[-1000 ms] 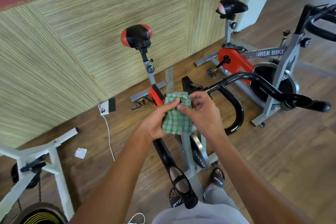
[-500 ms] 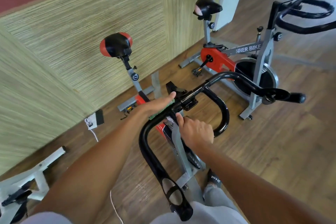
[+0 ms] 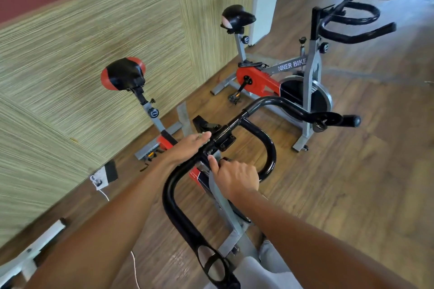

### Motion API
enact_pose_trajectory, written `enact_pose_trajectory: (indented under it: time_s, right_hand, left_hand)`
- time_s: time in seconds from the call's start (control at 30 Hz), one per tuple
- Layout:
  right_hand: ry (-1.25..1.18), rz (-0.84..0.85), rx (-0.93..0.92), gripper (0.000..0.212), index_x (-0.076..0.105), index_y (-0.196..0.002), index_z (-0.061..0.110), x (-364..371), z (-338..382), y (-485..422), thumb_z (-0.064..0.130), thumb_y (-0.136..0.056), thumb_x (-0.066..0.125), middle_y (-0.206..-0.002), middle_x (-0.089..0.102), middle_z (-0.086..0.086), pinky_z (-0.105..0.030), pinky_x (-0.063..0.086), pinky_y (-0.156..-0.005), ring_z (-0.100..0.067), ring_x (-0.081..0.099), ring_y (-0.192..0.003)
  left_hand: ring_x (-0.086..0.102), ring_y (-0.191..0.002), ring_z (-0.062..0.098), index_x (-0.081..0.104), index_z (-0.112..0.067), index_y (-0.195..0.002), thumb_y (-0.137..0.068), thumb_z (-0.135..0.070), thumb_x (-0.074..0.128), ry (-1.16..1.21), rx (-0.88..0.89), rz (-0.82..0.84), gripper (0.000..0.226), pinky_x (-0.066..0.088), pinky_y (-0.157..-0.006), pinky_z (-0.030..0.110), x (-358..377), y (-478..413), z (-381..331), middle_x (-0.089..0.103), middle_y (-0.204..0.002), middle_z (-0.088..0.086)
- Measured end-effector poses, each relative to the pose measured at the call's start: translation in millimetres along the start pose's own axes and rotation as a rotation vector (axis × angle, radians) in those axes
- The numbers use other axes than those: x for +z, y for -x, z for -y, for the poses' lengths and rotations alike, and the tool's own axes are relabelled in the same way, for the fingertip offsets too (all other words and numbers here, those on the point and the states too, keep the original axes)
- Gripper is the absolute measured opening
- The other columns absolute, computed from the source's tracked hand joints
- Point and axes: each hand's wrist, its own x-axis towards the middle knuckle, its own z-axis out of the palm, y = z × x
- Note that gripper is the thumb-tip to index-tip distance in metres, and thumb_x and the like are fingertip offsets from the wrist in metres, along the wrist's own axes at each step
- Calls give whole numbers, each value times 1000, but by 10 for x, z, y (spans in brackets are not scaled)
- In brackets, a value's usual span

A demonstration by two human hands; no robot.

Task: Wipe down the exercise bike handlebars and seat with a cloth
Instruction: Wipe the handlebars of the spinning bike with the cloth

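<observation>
The black handlebars (image 3: 263,143) curve across the middle of the view, and the cloth cannot be seen, perhaps hidden under the left hand (image 3: 187,145), which lies flat with straight fingers on the bar beside the centre clamp. The right hand (image 3: 234,177) sits just below the clamp, fingers curled around the inner loop of the bar, thumb up against the clamp. The black-and-red seat (image 3: 123,74) stands beyond near the wall, with a second bike (image 3: 293,73) to the right on the wooden floor (image 3: 352,183).
</observation>
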Motion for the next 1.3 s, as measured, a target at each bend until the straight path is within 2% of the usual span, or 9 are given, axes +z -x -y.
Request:
enact_pose_trajectory:
  time_s: [0.1,0.17,0.27,0.37,0.5,0.67,0.87,1.13,1.3]
  right_hand:
    - [5,-5,7,65,52,-71,18,-1,-30,-8,53,-106,10,-64,50,0,-34,36,-61,-23,49,-61]
    - [-4,10,-6,56,63,-102,17,-45,-36,21,44,-109,15,-64,48,0,-34,40,-62,-23,50,-61]
    - [-76,37,-13,42,32,-151,25,-96,-36,47,25,-109,25,-65,43,0,-35,43,-59,-21,49,-56]
    - [-54,49,-16,44,53,-136,21,-67,-55,13,31,-110,20,-67,49,0,-34,43,-60,-22,58,-64]
    - [-123,16,-89,45,30,-154,25,-36,-80,37,25,-109,21,-91,63,-5,-36,49,-67,-23,58,-73]
    - [-80,29,-121,82,71,-96,9,69,-126,-20,57,-103,4,-93,73,-12,-37,49,-72,-29,69,-86]
    - [-116,81,-153,81,69,-108,7,101,-161,-89,56,-104,4,-100,72,-14,-36,38,-70,-32,67,-95]
    - [-128,94,-196,74,60,-126,8,132,-209,-122,54,-104,6,-114,69,-16,-39,34,-76,-34,64,-108]
    - [-111,116,-200,72,54,-134,9,119,-207,-129,54,-105,6,-118,68,-16,-41,38,-81,-35,63,-111]
  left_hand:
    - [53,-129,13,60,-18,-134,-89,-71,38,29,-29,5,73,35,-115,38,-8,39,118,61,-135,-1]
    - [64,-113,12,72,-26,-114,-89,-74,38,32,-50,-26,63,43,-109,39,-26,156,279,72,-115,-3]
    - [71,-81,17,75,-27,-92,-97,-63,40,77,-93,-168,50,54,-86,39,-6,343,469,75,-84,2]
    - [63,-49,20,72,-5,-86,-98,-61,38,261,-250,-347,67,53,-59,32,136,642,597,65,-62,14]
    - [54,-36,14,67,-8,-79,-101,-60,27,692,-413,-690,69,41,-38,22,636,1031,728,60,-58,9]
    - [60,-69,23,67,-6,-100,-103,-56,25,1064,-652,-882,65,48,-60,30,1294,1369,367,65,-85,10]
    - [56,-46,22,57,-7,-81,-104,-47,36,1444,-764,-669,51,47,-45,28,1792,1877,62,59,-67,9]
    - [55,-39,20,66,-5,-52,-103,-37,34,1616,-701,-768,68,43,-43,23,1716,1779,-48,61,-55,6]
    - [54,-38,21,63,1,-86,-103,-49,34,1880,-717,-656,60,51,-43,26,1906,1923,-132,60,-63,14]
